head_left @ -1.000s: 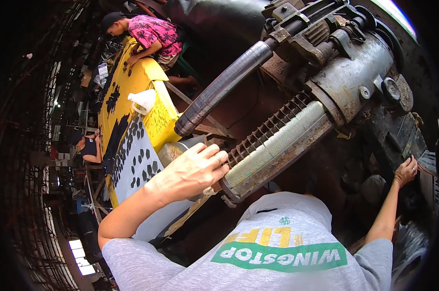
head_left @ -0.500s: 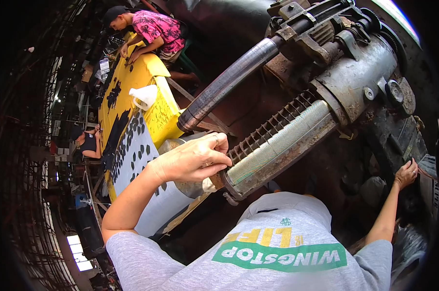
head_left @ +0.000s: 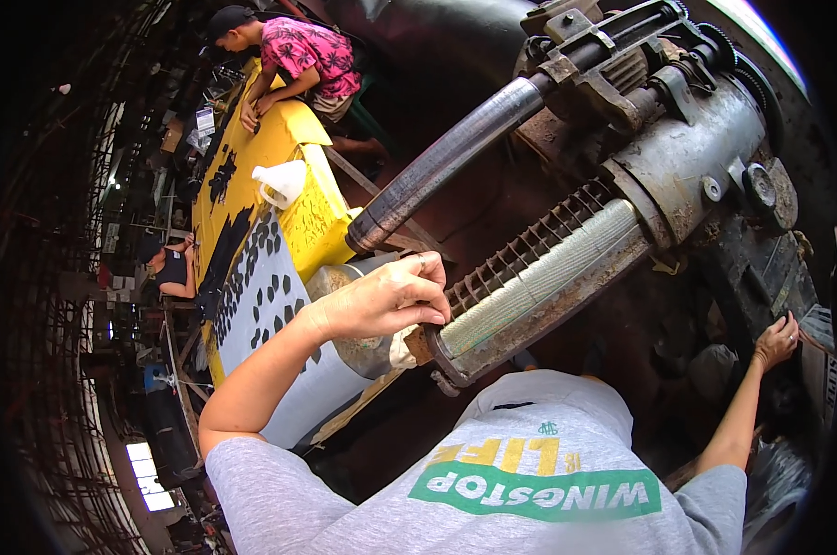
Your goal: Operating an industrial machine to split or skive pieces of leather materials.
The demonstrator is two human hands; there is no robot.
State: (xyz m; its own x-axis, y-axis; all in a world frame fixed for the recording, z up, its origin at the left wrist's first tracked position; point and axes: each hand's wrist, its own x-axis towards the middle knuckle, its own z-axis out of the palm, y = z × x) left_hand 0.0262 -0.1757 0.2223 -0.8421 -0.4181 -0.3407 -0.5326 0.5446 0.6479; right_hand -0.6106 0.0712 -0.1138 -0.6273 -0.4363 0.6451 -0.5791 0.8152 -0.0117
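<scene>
My left hand [head_left: 390, 298] is closed in a pinch at the near end of a rusty ribbed metal strip [head_left: 529, 254]. What lies between its fingertips is hidden. The strip runs along a metal trough [head_left: 529, 324] lined with pale mesh [head_left: 548, 287], which leads into a grey metal cylinder [head_left: 691, 153] on the machine. Far to the right, my right hand [head_left: 775, 342] has its fingers bent together at the edge of a dark metal part [head_left: 768, 268]; exactly what they grip cannot be made out.
A steel roller [head_left: 446, 162] slants above the trough, with gears [head_left: 719, 46] at its far end. To the left stands a yellow-covered table [head_left: 289, 125] with a white jug [head_left: 279, 182] and dark pieces on a pale sheet [head_left: 293, 398]. Two other people work around it.
The whole view has shifted slightly, so the machine and table sit a little further right. Both my hands keep their places on the machine. The co-worker in pink has moved their hands slightly.
</scene>
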